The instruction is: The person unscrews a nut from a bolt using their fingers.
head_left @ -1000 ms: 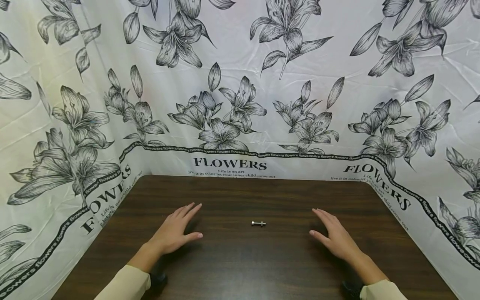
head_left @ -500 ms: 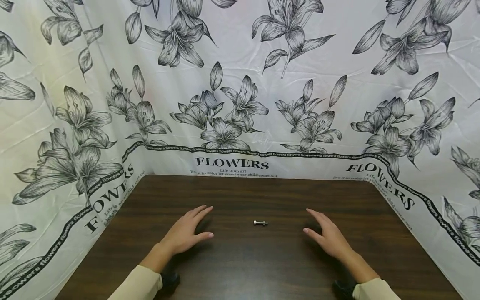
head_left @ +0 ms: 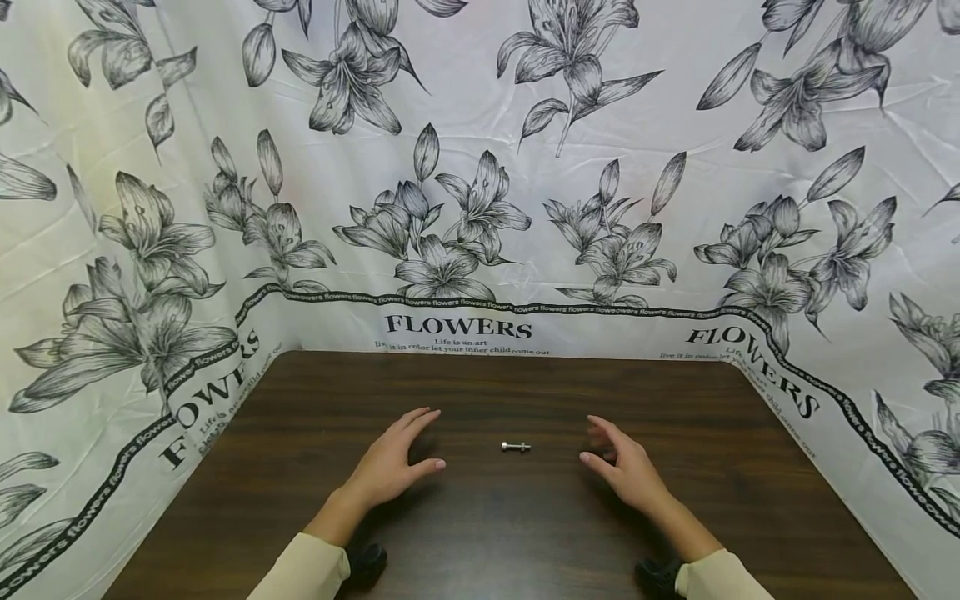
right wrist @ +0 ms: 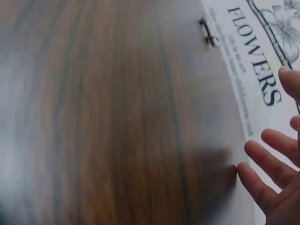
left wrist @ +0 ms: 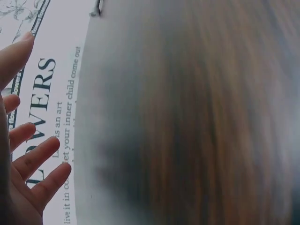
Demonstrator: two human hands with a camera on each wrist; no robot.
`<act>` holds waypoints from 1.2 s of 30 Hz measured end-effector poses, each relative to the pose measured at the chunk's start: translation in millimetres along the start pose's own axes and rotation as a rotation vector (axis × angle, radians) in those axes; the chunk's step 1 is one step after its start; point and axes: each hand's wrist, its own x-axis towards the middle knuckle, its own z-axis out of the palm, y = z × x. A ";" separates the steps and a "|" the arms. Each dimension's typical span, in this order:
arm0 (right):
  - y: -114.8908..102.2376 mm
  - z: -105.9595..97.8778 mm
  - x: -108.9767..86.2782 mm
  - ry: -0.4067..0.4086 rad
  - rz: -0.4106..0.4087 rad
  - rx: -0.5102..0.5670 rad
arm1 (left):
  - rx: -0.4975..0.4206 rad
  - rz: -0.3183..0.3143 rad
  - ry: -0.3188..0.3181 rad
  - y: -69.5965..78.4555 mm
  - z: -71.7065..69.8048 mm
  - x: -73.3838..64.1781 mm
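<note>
A small silver bolt [head_left: 516, 447] with a nut near its end lies on the dark wooden table, between the two hands in the head view. To its left is my left hand [head_left: 393, 458], fingers spread and holding nothing. My right hand [head_left: 626, 471] is to the bolt's right, thumb and fingers apart, also holding nothing. Both hands are apart from the bolt. In the left wrist view one end of the bolt [left wrist: 96, 10] shows at the top edge. The right wrist view has the whole bolt [right wrist: 207, 33], blurred, near the upper right.
The brown table [head_left: 480, 533] spans the space in front of me. White cloth [head_left: 465, 250] printed with black lilies and lettering hangs behind it and along both sides. Dark wrist-worn devices show under both cuffs, one at the left wrist [head_left: 366, 567].
Both hands have moved inward toward the bolt, the left one rightward and the right one leftward. The bolt has stayed in its place on the table.
</note>
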 end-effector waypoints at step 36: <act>-22.7 43.9 23.7 0.002 0.097 0.047 | -0.298 0.050 0.084 43.4 45.1 35.6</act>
